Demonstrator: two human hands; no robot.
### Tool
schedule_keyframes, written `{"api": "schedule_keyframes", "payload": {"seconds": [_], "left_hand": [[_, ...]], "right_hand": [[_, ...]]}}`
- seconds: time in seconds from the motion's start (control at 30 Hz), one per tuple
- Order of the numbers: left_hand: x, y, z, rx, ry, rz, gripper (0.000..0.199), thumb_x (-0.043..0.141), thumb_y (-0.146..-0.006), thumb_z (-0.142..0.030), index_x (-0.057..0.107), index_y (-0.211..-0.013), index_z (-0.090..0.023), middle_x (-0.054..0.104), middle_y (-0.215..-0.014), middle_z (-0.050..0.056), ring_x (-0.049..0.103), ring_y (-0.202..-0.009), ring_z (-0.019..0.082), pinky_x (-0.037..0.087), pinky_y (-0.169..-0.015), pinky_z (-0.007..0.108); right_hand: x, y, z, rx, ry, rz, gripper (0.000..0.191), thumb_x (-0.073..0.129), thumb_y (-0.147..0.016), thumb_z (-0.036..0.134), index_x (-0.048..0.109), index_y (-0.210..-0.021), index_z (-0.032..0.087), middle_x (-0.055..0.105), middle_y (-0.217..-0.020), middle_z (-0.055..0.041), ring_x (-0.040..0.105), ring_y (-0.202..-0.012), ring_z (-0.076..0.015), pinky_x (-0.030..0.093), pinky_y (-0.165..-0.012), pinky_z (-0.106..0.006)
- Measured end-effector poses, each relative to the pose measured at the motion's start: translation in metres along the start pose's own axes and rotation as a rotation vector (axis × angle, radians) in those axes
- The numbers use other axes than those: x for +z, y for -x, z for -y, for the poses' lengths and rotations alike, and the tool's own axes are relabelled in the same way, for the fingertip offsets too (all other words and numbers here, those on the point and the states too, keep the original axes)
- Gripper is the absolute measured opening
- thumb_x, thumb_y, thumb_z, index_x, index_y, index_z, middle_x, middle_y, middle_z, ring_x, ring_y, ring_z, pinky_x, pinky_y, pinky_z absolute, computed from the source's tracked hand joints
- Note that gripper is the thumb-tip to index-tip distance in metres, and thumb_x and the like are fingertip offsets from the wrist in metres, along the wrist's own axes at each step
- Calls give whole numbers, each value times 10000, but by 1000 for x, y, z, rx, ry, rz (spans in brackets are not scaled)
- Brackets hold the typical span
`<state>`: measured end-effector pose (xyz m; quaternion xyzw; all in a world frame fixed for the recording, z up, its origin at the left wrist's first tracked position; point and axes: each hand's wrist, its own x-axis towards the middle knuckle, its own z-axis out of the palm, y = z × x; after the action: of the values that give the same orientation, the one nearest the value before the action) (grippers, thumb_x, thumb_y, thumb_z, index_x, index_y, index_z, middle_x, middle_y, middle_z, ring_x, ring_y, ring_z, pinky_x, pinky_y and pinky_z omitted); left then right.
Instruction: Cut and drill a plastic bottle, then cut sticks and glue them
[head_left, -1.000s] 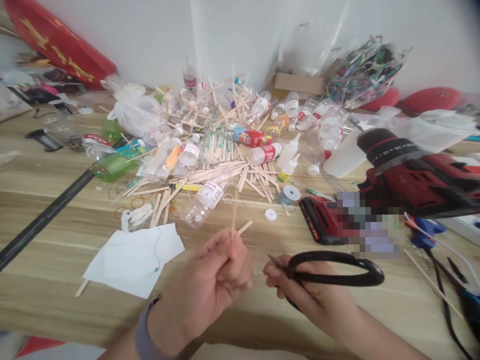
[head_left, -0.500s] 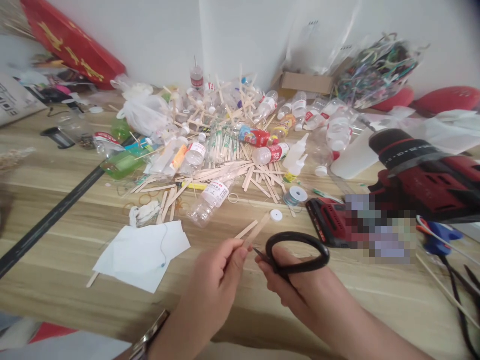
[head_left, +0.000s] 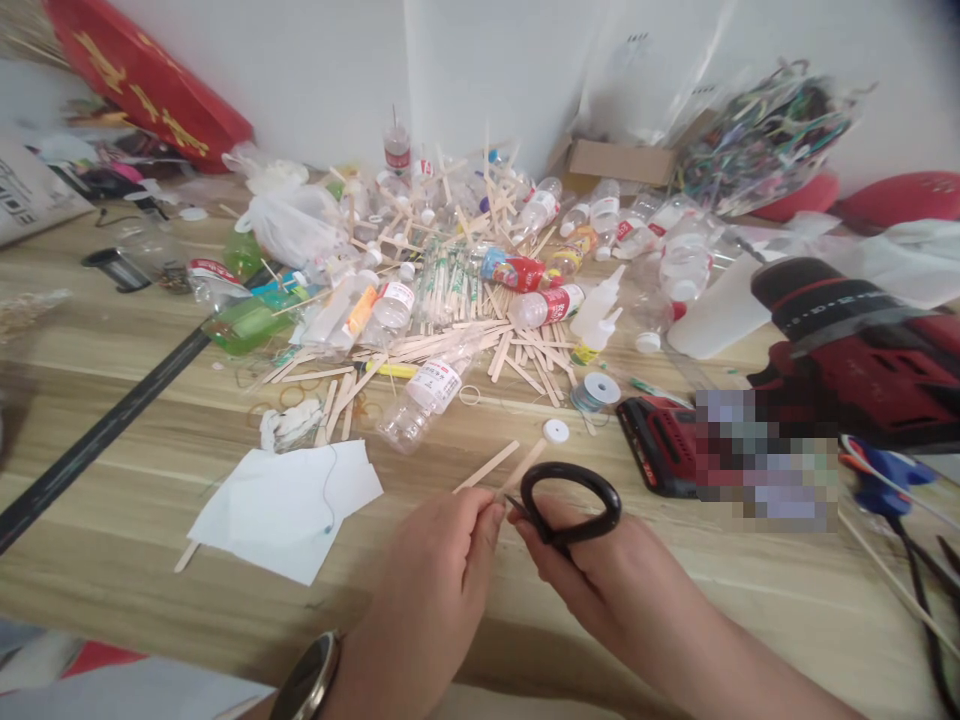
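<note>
Head view: both bare hands are held close together over the wooden table (head_left: 112, 470).
Left hand: the left hand (head_left: 442, 560) is closed, with a flat wooden stick (head_left: 523, 465) pinched between thumb and forefinger.
Wooden stick: it is pointed away from the person, its far end at the small white disc (head_left: 556, 431); whether the two are touching cannot be told.
Scissors: the black-handled scissors (head_left: 570, 470) are gripped low down in the right hand (head_left: 600, 560), a handle loop left standing above it; how far the blades are parted cannot be seen.
Blade tip: it is held right beside the left thumb, so the skin could be nicked if the blade were to slip off the wood.
Thin wood: the stick could be split along its grain, or twisted out of the pinch, if pressed unevenly.
Loose stick: another stick (head_left: 487, 467) is left just beyond the left fingers and could be knocked.
Power drill: the red drill (head_left: 847, 350) is set beyond the right hand and could be bumped by a wide swing.
</note>
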<state>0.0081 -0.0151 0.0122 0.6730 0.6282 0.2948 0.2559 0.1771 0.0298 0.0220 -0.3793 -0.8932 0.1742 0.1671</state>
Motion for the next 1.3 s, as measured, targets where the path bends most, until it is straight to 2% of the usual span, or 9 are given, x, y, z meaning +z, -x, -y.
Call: {"api": "schedule_keyframes", "payload": {"seconds": [0.2,0.33,0.47,0.57,0.77,0.93,1.0,1.17,1.3], "left_hand": [[3,1,2,356,-315,-235,331,314,-997,-184,587,-810,-179,669,-650,45,648,-605,205,507,-563,303],[2,2,2,497,-450,-221,312,285,-964,-89,584,-892,-145,663,-659,49,625,-578,199,510,-531,309],[1,2,0,579,-556,-247,282,317,-909,-12,578,-894,-117,622,-606,38,582,-514,188,481,-495,307],[1,2,1,588,-540,-228,248,341,-914,-30,563,-870,-132,612,-604,30,581,-515,185,480,-495,303],[4,5,7,545,-539,-189,283,312,-896,-8,572,-946,-106,660,-686,69,630,-589,207,516,-530,325],[0,4,2,538,-556,-194,264,321,-903,-19,559,-871,-129,615,-613,44,596,-530,202,494,-499,324],[-1,3,2,560,-564,-196,264,322,-892,-6,551,-854,-131,604,-602,42,586,-516,203,476,-484,324],[3,2,8,572,-562,-149,254,346,-865,27,556,-947,-91,642,-680,65,609,-563,214,478,-516,335],[2,2,7,547,-556,-146,271,318,-888,1,554,-869,-131,606,-632,45,577,-540,212,470,-489,335]], "right_hand": [[-3,6,-8,-142,184,-17,305,310,-970,133,611,-936,167,638,-609,-27,576,-466,-154,359,-453,-256],[-6,9,-13,-283,309,-24,334,325,-863,25,611,-998,134,669,-659,-38,571,-448,-162,344,-439,-286],[-1,7,-9,43,-239,220,309,324,-1003,236,611,-930,148,662,-633,-34,603,-460,-140,407,-432,-228],[3,7,-9,300,-582,418,464,279,-1036,430,608,-866,150,650,-615,-27,584,-392,-122,403,-364,-196],[5,8,-15,-235,63,30,429,234,-1008,169,657,-1019,97,680,-677,-102,651,-534,-201,466,-494,-280],[1,-1,-5,314,-598,520,513,204,-1047,448,610,-1028,135,649,-570,-24,599,-375,-151,413,-331,-199],[0,-2,-8,305,-578,535,507,211,-1046,439,612,-1055,129,659,-587,-30,611,-389,-156,429,-336,-201],[6,3,-20,-96,-94,159,403,307,-1001,250,657,-1103,79,706,-801,-167,690,-659,-246,528,-563,-323],[8,-1,-12,126,-423,401,568,193,-1067,366,663,-849,134,659,-582,-50,598,-400,-128,421,-380,-193]]}}
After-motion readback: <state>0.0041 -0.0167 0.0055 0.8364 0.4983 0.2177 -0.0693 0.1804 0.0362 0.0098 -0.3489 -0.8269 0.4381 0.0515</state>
